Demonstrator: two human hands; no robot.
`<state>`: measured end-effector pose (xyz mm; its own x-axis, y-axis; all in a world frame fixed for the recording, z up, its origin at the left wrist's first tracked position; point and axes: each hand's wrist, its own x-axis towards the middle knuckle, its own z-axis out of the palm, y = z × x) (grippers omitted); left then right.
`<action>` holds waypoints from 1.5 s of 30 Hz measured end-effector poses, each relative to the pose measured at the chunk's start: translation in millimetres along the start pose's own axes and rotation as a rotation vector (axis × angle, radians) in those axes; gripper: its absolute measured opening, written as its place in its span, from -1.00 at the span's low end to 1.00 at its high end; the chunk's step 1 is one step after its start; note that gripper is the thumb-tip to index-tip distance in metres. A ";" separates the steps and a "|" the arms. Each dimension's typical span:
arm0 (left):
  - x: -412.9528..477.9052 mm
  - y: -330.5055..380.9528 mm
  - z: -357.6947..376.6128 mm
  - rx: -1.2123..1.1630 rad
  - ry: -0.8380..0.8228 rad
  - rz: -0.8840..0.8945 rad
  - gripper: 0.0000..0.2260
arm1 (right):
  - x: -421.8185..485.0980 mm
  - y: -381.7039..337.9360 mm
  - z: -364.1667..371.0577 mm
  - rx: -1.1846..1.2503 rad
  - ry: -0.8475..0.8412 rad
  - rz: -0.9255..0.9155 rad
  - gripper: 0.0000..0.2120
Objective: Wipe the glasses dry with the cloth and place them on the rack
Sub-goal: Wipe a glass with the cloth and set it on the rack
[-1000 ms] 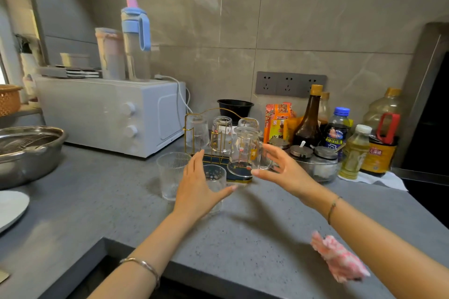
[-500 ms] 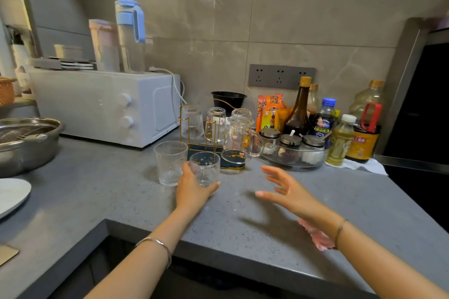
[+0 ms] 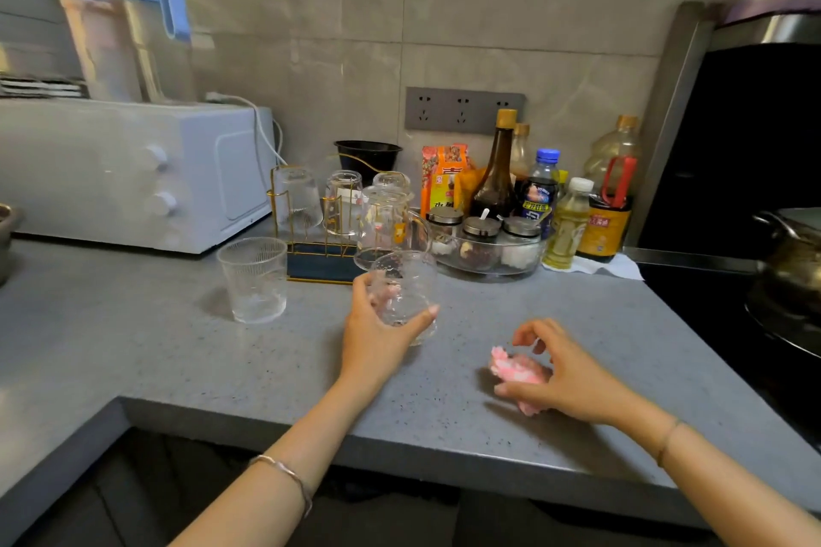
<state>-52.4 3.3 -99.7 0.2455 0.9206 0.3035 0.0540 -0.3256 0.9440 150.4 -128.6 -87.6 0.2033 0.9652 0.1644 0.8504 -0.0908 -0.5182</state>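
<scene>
My left hand (image 3: 377, 338) grips a clear glass (image 3: 406, 289), upright, just above the grey counter. My right hand (image 3: 562, 373) lies over a crumpled pink cloth (image 3: 517, 371) on the counter, fingers curled around it. A second clear ribbed glass (image 3: 254, 278) stands upright on the counter to the left. Behind them is a gold wire rack (image 3: 320, 253) with a dark blue base, holding three glasses upside down (image 3: 296, 200). A glass jug (image 3: 386, 222) stands at the rack's right end.
A white microwave (image 3: 133, 173) fills the back left. A glass bowl of spice jars (image 3: 486, 246) and several bottles (image 3: 568, 222) crowd the back right. A black stove with a pan (image 3: 791, 280) is at the far right. The counter edge (image 3: 400, 435) runs close in front.
My left hand has closed on the glass and lifted it toward me and to the right. My right hand dropped back onto the pink cloth.
</scene>
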 end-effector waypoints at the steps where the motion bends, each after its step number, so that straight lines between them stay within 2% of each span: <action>1: -3.3 1.8 7.5 -0.033 -0.030 -0.003 -0.18 | -3.7 2.7 0.1 -0.043 0.033 0.005 -0.55; 3: -9.1 5.3 18.6 -0.093 -0.076 -0.029 -0.08 | -7.6 4.4 1.7 -0.076 0.080 0.022 -0.65; 6: -15.7 10.2 30.8 -0.197 -0.131 -0.069 -0.25 | -11.0 6.7 0.8 -0.032 0.112 0.034 -0.84; 8: -16.9 10.1 35.4 -0.250 -0.139 -0.090 -0.33 | -10.2 8.0 -3.8 0.131 0.169 0.057 -0.89; 11: -19.8 11.1 37.6 -0.292 -0.130 -0.101 -0.28 | -5.2 10.6 -7.9 0.691 0.282 0.275 -0.77; 14: -21.1 12.6 38.9 -0.289 -0.145 -0.124 -0.18 | 0.0 12.1 -11.5 1.368 0.231 0.514 -0.80; 16: -20.9 12.1 39.5 -0.278 -0.160 -0.167 -0.13 | 0.2 12.6 -12.9 1.562 0.167 0.571 -0.73; 19: -21.3 12.9 39.6 -0.251 -0.180 -0.213 -0.13 | 1.0 6.3 -10.7 1.486 0.108 0.568 -0.67; 23: -22.0 15.1 42.7 -0.258 -0.204 -0.234 -0.19 | 4.2 3.8 -6.1 1.398 0.171 0.633 -0.83; 25: -23.2 15.4 43.1 -0.245 -0.232 -0.239 -0.20 | 5.2 5.9 -6.5 1.376 0.190 0.624 -0.77; 28: -23.2 15.2 44.8 -0.229 -0.248 -0.242 -0.19 | 7.8 9.1 -7.9 1.263 0.142 0.560 -0.54; 30: -23.0 16.3 45.9 -0.225 -0.255 -0.247 -0.19 | 11.2 9.4 -9.4 1.215 0.131 0.545 -0.49; 32: -22.9 16.9 46.4 -0.222 -0.269 -0.257 -0.21 | 13.1 7.4 -9.7 1.176 0.132 0.551 -0.55; 36: -22.1 18.2 46.9 -0.168 -0.280 -0.276 -0.19 | 9.1 -0.3 -10.9 1.171 0.119 0.636 -0.84; 41: -20.2 13.9 45.3 -0.195 -0.232 -0.289 -0.07 | 7.0 1.3 -12.2 1.363 0.091 0.589 -0.73; 45: -20.1 12.8 45.0 -0.198 -0.232 -0.276 -0.01 | 8.9 0.6 -11.1 1.279 0.091 0.545 -0.72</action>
<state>-13.1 -29.1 -99.6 0.4610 0.8872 0.0197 -0.0332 -0.0050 0.9994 158.1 -122.8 -77.1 0.4343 0.8573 -0.2766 -0.3641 -0.1138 -0.9244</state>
